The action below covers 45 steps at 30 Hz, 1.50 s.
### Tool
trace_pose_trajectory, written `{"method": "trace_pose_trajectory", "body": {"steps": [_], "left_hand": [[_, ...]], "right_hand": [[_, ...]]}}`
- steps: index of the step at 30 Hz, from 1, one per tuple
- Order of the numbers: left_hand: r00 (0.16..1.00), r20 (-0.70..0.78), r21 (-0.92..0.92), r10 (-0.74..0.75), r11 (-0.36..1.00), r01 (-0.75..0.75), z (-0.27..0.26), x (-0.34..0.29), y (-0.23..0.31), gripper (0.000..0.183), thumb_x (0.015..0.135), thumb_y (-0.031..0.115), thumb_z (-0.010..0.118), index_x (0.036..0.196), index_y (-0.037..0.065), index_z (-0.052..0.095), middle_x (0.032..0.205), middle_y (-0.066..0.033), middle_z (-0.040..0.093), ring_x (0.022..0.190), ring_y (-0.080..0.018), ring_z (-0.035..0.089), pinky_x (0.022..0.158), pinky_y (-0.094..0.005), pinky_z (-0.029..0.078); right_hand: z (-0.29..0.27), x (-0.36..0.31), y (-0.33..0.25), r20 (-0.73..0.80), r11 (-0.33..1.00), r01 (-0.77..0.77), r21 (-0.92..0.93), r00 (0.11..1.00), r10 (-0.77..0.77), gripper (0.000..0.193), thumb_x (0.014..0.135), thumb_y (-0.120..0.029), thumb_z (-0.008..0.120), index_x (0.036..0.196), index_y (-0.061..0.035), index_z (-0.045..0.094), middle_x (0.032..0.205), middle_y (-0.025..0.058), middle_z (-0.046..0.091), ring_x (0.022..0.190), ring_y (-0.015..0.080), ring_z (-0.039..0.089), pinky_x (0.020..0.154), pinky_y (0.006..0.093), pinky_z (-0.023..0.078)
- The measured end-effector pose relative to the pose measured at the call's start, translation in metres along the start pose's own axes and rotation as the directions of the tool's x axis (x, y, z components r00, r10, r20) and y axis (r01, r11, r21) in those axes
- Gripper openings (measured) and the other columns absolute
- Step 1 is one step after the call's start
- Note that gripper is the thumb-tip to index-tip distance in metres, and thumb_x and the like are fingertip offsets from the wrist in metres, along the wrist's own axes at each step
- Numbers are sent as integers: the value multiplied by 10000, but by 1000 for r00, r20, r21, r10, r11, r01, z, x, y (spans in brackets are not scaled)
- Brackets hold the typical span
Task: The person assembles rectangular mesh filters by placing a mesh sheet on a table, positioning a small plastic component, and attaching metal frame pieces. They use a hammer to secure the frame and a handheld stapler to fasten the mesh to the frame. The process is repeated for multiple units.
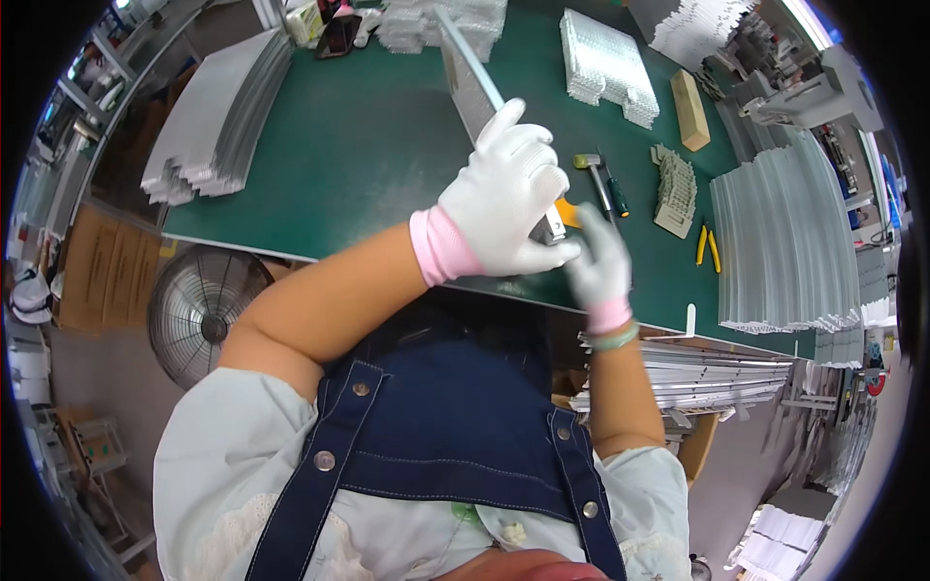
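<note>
My left hand, in a white glove with a pink cuff, is wrapped around a long flat metal panel. The panel is held on edge above the green table, one end pointing to the far side and the other near my body. My right hand, gloved the same way, is beside that near end; motion smears its fingers, so their grip cannot be made out. Between the hands shows a small orange piece, mostly hidden. Right of it lie a hammer and a dark green-handled tool.
On the green table are stacked grey panels at left and more panels at right. Bubble-wrapped packs, a wooden block, small beige parts and yellow pliers lie around. A fan stands lower left.
</note>
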<state>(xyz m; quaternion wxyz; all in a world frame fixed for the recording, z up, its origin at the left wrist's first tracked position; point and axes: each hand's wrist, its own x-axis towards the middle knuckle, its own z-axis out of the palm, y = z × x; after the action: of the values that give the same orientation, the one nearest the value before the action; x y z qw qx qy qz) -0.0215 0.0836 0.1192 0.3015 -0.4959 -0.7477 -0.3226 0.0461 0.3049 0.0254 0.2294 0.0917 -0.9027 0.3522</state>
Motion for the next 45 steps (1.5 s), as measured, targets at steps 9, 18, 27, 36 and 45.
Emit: {"method": "trace_pose_trajectory", "body": {"steps": [9,18,27,36,45], "left_hand": [[997,-36,-114,61,991,-65,5,1,2,402,616,257,804,820,75,509,831,-91,531,913,-324,563,1084,-668,295],[998,-26,-142,65,987,-68,-1,-2,-2,429,607,299,829,822,77,531,811,-87,540,915,-319,580,1076,-632,334],[998,-22,-128,56,990,-58,1,-2,-1,386,628,293,815,782,61,548,774,-94,532,890,-317,579,1071,-634,342],[999,29,-129,35,991,-31,-5,-6,-2,411,618,306,820,803,65,543,768,-91,523,871,-316,563,1062,-642,340],[989,-141,-195,45,978,-72,0,-19,-7,411,594,286,816,792,101,506,768,-75,518,860,-329,577,1044,-668,313]], "right_hand": [[-25,33,99,62,700,-358,-618,865,497,441,909,-439,623,1079,-33,647,945,187,687,909,377,672,791,457,528],[-123,1,-45,111,966,12,-257,994,17,285,884,-70,663,1155,-15,595,751,74,578,626,196,562,598,310,469],[-180,36,-131,408,719,444,-535,881,-241,495,772,51,642,1255,-48,602,752,97,602,624,241,579,570,327,458],[-158,39,-124,505,656,497,-568,840,-199,539,727,39,678,1252,-70,631,724,71,594,615,264,587,591,367,486],[-59,28,61,107,949,-260,-176,954,281,378,926,-118,633,1291,-24,612,1154,133,699,987,152,654,893,282,499]]}}
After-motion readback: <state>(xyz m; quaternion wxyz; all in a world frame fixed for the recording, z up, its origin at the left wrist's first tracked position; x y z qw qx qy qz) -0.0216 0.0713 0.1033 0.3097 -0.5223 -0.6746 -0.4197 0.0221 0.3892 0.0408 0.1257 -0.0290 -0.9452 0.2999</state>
